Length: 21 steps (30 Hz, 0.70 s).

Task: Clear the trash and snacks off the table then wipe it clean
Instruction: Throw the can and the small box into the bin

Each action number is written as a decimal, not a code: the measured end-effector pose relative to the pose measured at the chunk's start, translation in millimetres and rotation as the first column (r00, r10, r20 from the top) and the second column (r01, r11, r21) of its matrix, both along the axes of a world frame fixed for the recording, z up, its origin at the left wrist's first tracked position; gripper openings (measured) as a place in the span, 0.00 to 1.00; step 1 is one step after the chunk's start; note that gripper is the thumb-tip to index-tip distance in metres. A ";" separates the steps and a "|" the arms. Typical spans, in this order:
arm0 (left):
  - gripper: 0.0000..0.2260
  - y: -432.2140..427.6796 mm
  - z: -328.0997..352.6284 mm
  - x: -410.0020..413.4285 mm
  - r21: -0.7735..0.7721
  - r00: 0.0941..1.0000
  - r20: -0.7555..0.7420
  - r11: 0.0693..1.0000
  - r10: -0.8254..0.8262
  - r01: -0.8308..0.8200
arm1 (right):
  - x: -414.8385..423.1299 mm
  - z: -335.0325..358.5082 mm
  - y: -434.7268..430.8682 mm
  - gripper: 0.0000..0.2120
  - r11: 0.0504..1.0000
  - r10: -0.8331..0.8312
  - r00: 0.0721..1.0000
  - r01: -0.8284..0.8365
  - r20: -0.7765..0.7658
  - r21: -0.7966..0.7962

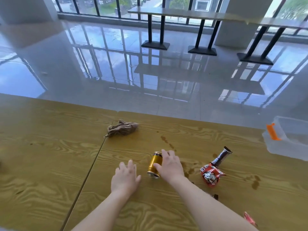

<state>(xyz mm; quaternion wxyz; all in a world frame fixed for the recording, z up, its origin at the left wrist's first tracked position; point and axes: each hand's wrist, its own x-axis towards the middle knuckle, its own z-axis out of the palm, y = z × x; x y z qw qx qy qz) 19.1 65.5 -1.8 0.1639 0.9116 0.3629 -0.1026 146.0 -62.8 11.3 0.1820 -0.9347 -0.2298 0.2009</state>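
Clearing barely begun, judging by what lies about. Near the lower middle of the frame, right hand laid over a gold metal drink can lying on its side on the yellow wood-grain table, open end toward the camera. Fingers spread and only slightly bent, thumb across the can's side; touching, not closed round it as far as can be seen. Just left of that, left hand flat with straight fingers on a small pale see-through object, too hidden to name. Right of the can, a crumpled red snack wrapper with silver foil lining, touching a dark shiny tube-shaped wrapper above it; small wrapper scraps toward the lower right. Above centre, well apart from the rest, a bunched brown cloth. At the right edge, a clear plastic bin with an orange latch, probably meant for the snacks or the trash. Brown liquid stains trailing between cloth and can, and more right of the red wrapper. Risks from here: once lifted with the open end tipped down, likely to dribble any dregs and add to the stains; round and on its side, apt to roll under a loose touch, toward the pale object or off the near edge; easy, too, to smear the wet patch beside the right wrist by dragging the forearm through it before any wiping.
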 end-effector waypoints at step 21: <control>0.26 34.3 -6.8 9.9 -0.004 0.991 0.074 0.994 -0.113 0.114 | -9.9 -10.9 30.1 0.40 0.994 -0.104 0.992 0.105 -0.072 0.018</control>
